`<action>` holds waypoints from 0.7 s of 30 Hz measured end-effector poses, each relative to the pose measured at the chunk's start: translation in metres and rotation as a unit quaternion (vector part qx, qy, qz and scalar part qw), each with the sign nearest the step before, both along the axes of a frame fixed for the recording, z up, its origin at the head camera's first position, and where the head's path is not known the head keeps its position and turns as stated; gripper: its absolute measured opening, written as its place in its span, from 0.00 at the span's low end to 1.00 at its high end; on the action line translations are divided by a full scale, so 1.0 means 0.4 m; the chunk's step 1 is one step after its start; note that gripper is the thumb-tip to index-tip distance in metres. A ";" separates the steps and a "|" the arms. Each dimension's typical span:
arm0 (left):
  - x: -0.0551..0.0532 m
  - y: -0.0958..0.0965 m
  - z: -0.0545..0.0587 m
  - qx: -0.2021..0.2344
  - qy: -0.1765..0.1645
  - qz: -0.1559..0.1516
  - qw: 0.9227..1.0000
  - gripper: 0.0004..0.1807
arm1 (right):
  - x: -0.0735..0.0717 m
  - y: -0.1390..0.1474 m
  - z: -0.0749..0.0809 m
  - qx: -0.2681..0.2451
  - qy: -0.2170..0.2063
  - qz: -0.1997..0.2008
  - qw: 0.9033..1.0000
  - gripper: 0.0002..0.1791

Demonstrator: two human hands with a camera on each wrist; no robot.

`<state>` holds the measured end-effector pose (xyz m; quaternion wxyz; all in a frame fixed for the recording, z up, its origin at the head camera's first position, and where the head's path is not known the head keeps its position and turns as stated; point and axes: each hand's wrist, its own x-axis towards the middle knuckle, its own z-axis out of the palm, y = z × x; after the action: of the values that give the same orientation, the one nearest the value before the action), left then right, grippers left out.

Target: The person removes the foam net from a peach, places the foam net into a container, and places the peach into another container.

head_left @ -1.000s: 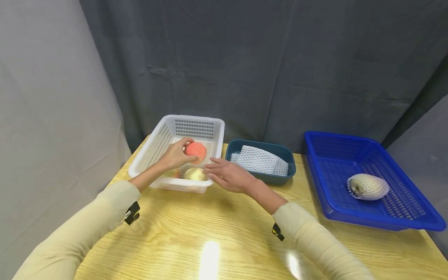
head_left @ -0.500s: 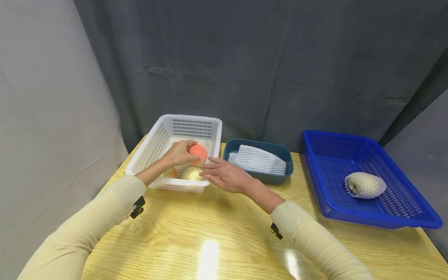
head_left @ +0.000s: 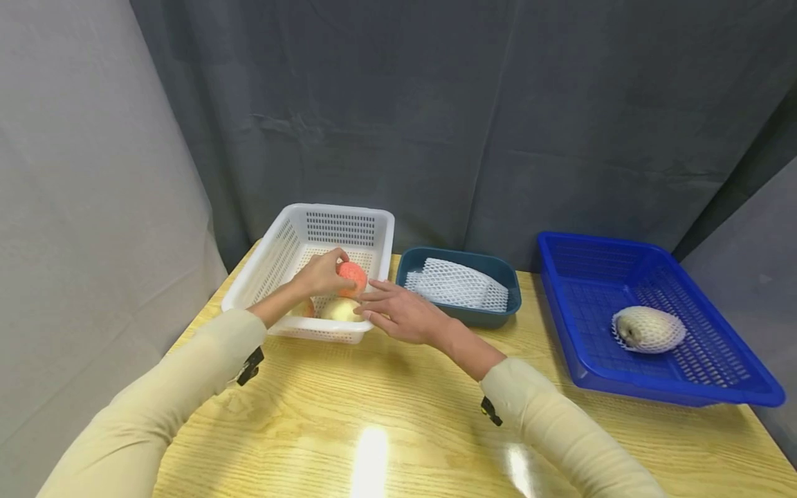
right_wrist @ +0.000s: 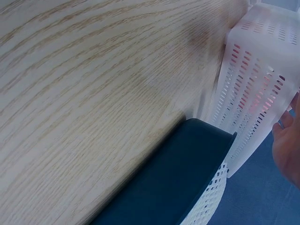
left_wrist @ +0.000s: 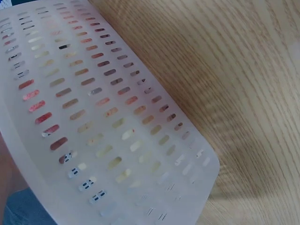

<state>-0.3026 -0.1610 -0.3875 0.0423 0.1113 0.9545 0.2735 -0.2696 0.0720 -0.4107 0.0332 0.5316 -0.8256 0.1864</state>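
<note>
My left hand (head_left: 319, 274) reaches into the white basket (head_left: 248, 273) and holds a round coral-red fruit (head_left: 353, 279) between fingers and thumb. Below it in the basket lie a pale yellow fruit (head_left: 340, 310) and a yellow-and-red fruit (head_left: 306, 308), the latter partly hidden by the wrist. My right hand (head_left: 401, 312), its fingers extended, is at the basket's right front rim, beside the coral-red fruit; whether it touches the fruit cannot be told. In the right wrist view this hand (right_wrist: 288, 145) shows only partly. The left wrist view shows the basket's slotted wall (left_wrist: 108, 108), with the hand hidden.
A dark teal tray (head_left: 486, 319) with white foam netting (head_left: 457, 283) stands right of the white basket. At the far right, a blue basket (head_left: 575, 332) holds a pale fruit in a foam net (head_left: 650, 330). Grey curtains (head_left: 398, 124) close off the back and sides of the wooden table (head_left: 299, 415).
My left hand has moved slightly right and down with the coral-red fruit, nearer the right hand. The right hand has stayed nearly still at the rim. The head view has shifted a little.
</note>
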 end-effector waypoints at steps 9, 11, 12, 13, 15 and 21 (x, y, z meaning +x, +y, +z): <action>-0.006 0.012 -0.005 -0.011 -0.007 -0.011 1.000 0.31 | 0.001 0.000 0.000 -0.002 0.006 0.000 1.000 0.20; -0.010 0.013 -0.010 -0.019 -0.009 -0.014 1.000 0.31 | 0.002 0.000 0.000 -0.003 0.006 0.001 1.000 0.20; -0.012 0.014 -0.012 -0.021 -0.010 -0.016 1.000 0.31 | 0.002 0.000 0.000 -0.004 0.005 0.001 1.000 0.20; -0.013 0.015 -0.014 -0.024 -0.011 -0.018 0.999 0.31 | 0.002 0.000 0.001 -0.006 0.004 0.002 1.000 0.20; -0.016 0.016 -0.016 -0.031 -0.009 -0.018 0.999 0.32 | 0.002 -0.001 0.001 -0.009 0.005 0.004 1.000 0.20; -0.018 0.024 -0.018 -0.033 -0.001 -0.028 0.999 0.33 | 0.005 0.000 0.001 -0.013 0.006 0.006 1.000 0.20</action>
<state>-0.3098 -0.1514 -0.3949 0.0549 0.1359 0.9596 0.2402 -0.2678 0.0719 -0.4101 0.0438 0.5369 -0.8197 0.1947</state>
